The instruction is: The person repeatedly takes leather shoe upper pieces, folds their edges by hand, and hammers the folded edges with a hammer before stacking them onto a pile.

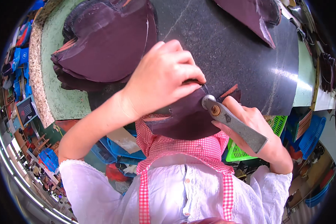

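Note:
A dark maroon piece of leather [188, 117], curved along its lower side, lies at the near table edge in front of my apron. My left hand [168, 72] is closed, its fingers curled down at the upper edge of this piece; the fingertips are partly hidden. A shoemaker's hammer [235, 123] with a grey metal head is gripped in my right hand [252, 117]. Its round face rests on or just over the piece's right part, close to my left fingertips. The hammer's handle is mostly hidden. An orange-brown strip [229, 90] shows at the piece's upper right edge.
A stack of similar maroon pieces [104, 44] lies at the left, with more pieces [250, 16] at the far right, on a black work surface [227, 59] over a green table [72, 106]. Below the table edge are a green basket [242, 151] and blue crates [311, 136].

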`<action>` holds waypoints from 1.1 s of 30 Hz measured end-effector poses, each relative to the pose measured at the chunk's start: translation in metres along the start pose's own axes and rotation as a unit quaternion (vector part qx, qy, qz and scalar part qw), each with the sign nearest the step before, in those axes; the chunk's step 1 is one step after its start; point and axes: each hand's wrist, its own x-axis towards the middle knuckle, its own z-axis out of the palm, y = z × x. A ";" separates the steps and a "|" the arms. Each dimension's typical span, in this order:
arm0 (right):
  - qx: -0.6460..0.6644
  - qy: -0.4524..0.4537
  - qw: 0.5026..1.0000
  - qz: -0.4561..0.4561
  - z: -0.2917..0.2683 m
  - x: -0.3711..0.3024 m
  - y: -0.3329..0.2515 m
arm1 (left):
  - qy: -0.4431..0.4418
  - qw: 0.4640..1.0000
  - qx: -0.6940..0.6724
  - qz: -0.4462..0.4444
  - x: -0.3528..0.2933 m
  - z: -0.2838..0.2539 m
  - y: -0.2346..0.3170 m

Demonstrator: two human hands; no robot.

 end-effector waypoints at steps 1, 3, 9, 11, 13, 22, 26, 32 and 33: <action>-0.005 0.000 1.000 -0.002 0.000 0.001 -0.002 | -0.005 1.000 -0.002 0.008 0.001 -0.003 -0.004; 0.000 -0.010 1.000 -0.005 -0.001 0.000 -0.002 | 0.002 0.998 -0.003 0.055 0.001 -0.001 -0.013; 0.018 0.168 0.986 0.005 -0.008 0.008 -0.015 | 0.032 0.972 0.062 0.226 0.003 0.002 -0.030; 0.017 0.128 0.992 -0.005 0.001 0.009 -0.006 | 0.025 0.965 0.061 0.253 0.007 0.001 -0.030; 0.001 0.074 0.997 -0.039 0.001 0.013 -0.004 | 0.031 0.965 0.061 0.254 0.004 0.002 -0.028; -0.023 0.100 0.994 -0.044 -0.004 0.027 -0.002 | 0.027 0.998 0.038 0.043 -0.020 -0.003 -0.011; -0.057 0.099 0.986 -0.120 -0.001 0.026 -0.006 | 0.095 0.980 0.140 0.103 -0.031 0.009 0.002; -0.016 0.038 0.996 -0.077 -0.010 0.032 -0.014 | 0.063 0.995 0.071 -0.008 -0.042 0.002 0.003; -0.037 0.064 0.993 -0.092 -0.011 0.035 -0.015 | 0.079 0.991 0.108 0.026 -0.045 0.007 0.003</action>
